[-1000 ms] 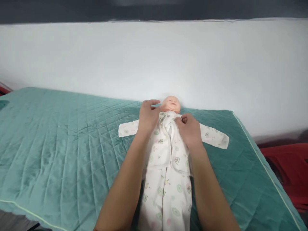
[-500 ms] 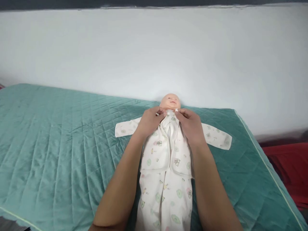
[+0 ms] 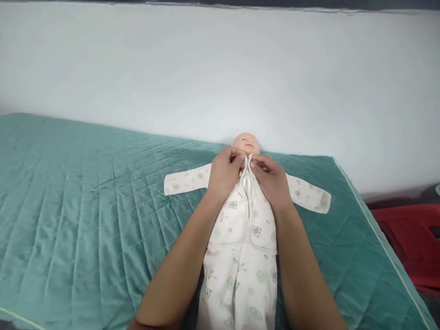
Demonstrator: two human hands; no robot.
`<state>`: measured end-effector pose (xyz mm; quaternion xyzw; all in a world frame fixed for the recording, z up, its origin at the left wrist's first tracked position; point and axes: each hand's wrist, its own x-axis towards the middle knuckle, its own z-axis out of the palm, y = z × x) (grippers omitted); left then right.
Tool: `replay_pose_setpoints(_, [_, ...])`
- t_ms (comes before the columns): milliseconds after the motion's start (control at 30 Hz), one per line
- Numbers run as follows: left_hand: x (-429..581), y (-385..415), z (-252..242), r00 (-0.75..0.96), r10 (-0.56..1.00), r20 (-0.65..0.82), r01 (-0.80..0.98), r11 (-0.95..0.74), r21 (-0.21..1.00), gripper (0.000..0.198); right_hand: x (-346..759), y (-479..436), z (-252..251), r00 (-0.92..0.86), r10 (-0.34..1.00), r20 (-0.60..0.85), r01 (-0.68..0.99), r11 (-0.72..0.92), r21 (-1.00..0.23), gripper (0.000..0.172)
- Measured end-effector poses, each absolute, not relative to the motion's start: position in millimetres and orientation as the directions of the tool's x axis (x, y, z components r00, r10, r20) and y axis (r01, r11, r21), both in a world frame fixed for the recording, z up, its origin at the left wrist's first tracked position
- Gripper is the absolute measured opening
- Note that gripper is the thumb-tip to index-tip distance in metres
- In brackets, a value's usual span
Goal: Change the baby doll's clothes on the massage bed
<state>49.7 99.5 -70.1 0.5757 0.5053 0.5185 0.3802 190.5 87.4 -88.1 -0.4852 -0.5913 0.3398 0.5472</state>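
A baby doll (image 3: 246, 143) lies on its back with its head by the wall. It wears a white printed jacket (image 3: 228, 223) over matching white pants (image 3: 256, 286), and both jacket sleeves stretch out sideways. My left hand (image 3: 226, 170) pinches one front edge of the jacket at the collar, just under the doll's chin. Opposite it, my right hand (image 3: 271, 176) pinches the other front edge. The two edges stand raised and close together at the neck, with a narrow gap between them. Below, the jacket front hangs slightly parted. My fingers cover part of the collar.
A green quilted cover (image 3: 103, 220) spreads under the doll, with a pale piped edge at the right. Behind it rises a white wall (image 3: 220, 68). A red plastic chair or stool (image 3: 405, 243) stands beyond the right edge.
My left hand has moved right, drawing its jacket edge toward the other one. The collar gap has narrowed and the edges are lifted. My right hand stays nearly in place.
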Motion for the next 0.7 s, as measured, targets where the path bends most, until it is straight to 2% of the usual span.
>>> replay_pose_setpoints(233, [51.8,97.5,-72.8,-0.029,0.967,0.252,0.322,-0.229,0.918,0.009,187.1,87.6,-90.5,0.093,0.947,0.306,0.213,0.282,-0.936,0.018])
replay_pose_setpoints(400, [51.9,96.3,-76.8,-0.03,0.953,0.3,0.404,-0.263,0.876,0.011,185.4,86.2,-91.7,0.122,0.925,0.359,0.197,0.332,-0.923,0.017])
replay_pose_setpoints(700, [48.6,96.2,-76.7,-0.017,0.967,0.253,0.362,-0.23,0.903,0.009,184.5,85.8,-90.1,0.031,0.938,0.346,0.33,0.317,-0.889,0.021])
